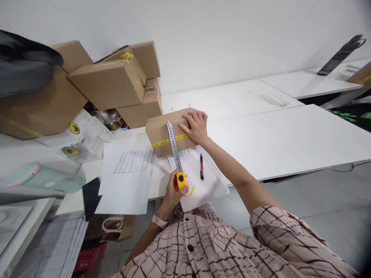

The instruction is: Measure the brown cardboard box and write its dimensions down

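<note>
My left hand (172,194) is closed around a yellow tape measure (181,180) near the table's front edge. Its metal blade (174,148) is drawn out away from me and lies across a small cardboard box (158,129) with a strip of yellow tape. The blade's tip is close to the box's far edge. My right hand (196,125) grips the box at its right end, with bent fingers over the far side and the thumb on the face. Under the near side of the box lies a white paper sheet (208,193), and a red and black pen (201,166) rests on it.
Printed sheets (124,189) lie to the left. Behind them are stacked cardboard boxes (107,85) and white cartons with avocado pictures (84,143). A mint green bottle (55,177) is at far left. The white table (275,131) extends right, toward a dark bottle (337,58).
</note>
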The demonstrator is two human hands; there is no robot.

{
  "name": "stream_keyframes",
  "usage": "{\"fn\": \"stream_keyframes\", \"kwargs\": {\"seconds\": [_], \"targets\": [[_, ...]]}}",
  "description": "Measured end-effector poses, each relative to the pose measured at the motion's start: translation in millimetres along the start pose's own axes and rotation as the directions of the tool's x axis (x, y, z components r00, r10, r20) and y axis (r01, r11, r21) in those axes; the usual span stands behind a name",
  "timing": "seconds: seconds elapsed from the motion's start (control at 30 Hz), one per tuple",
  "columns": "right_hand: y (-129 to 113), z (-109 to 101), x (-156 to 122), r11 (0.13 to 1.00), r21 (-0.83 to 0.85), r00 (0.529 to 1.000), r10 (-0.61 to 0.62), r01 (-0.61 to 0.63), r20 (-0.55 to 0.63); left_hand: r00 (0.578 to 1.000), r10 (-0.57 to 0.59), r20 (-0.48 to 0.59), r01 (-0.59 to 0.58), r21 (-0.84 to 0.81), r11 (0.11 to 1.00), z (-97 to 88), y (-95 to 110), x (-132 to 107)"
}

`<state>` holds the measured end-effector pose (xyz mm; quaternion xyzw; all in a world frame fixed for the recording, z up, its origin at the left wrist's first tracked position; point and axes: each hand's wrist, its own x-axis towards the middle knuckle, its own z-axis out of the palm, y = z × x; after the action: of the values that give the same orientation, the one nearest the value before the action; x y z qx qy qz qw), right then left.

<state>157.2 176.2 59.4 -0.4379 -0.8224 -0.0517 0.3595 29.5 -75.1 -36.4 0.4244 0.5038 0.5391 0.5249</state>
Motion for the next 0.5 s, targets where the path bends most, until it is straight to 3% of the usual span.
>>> {"fn": "stream_keyframes", "kwargs": {"seconds": [0.13, 0.27, 0.37, 0.5], "targets": [[-4.0, 11.1, -41.6, 0.998, 0.051, 0.996, 0.023, -0.028, 0.081, 1.0, -0.001, 0.02, 0.001, 0.028, 1.0, -3.7, -1.4, 1.4], [-10.1, -3.9, -43.7, 0.949, 0.235, 0.978, 0.205, -0.21, 0.048, 0.996, -0.01, 0.092, 0.005, 0.049, 0.999, -6.7, -2.5, 4.7], [-15.0, -28.6, -31.6, 0.789, 0.535, 0.948, 0.31, -0.302, 0.077, 0.993, -0.006, 0.118, -0.005, 0.092, 0.996, -9.4, -2.4, 4.1], [-20.9, -60.6, -25.8, 0.579, 0.763, 0.947, 0.292, -0.288, 0.136, 0.992, -0.01, 0.125, -0.014, 0.195, 0.981, -13.0, -0.1, 1.3]]}}
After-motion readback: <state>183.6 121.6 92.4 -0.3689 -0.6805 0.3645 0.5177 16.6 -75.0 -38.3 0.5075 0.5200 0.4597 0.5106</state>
